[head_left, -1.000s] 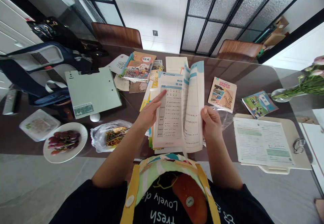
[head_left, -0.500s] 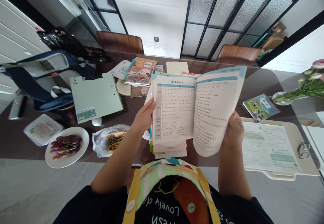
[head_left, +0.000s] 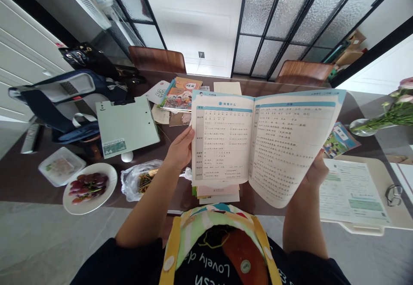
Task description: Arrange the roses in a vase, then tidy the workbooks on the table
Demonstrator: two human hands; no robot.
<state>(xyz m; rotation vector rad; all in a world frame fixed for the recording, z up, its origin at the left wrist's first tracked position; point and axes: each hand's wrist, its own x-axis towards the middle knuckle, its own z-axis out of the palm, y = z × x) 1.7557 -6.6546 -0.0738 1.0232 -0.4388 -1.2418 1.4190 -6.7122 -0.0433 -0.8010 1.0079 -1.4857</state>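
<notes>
An open workbook [head_left: 222,143] with blue-banded printed pages is held up in front of me, above the table. My left hand [head_left: 180,147] grips its left edge, thumb on the page side. At the other side, my right hand [head_left: 314,171] is closed on the right page's outer edge, some fingers hidden behind the paper. That right page bows and its lower corner curls. Below the workbook, a small pile of books and papers [head_left: 219,194] shows at the table's near edge.
Left on the table [head_left: 24,177] are a plate of grapes [head_left: 66,199], a plastic container [head_left: 61,167], a bagged food item [head_left: 132,186], a green clipboard [head_left: 127,126] and a backpack [head_left: 64,104]. Textbooks [head_left: 182,93] lie behind. Rightward are a clip folder [head_left: 380,177] and a flower vase [head_left: 361,127].
My right hand has moved right, spreading the workbook's right page wider and covering part of the small textbook behind. My left hand keeps its grip. The view has shifted slightly.
</notes>
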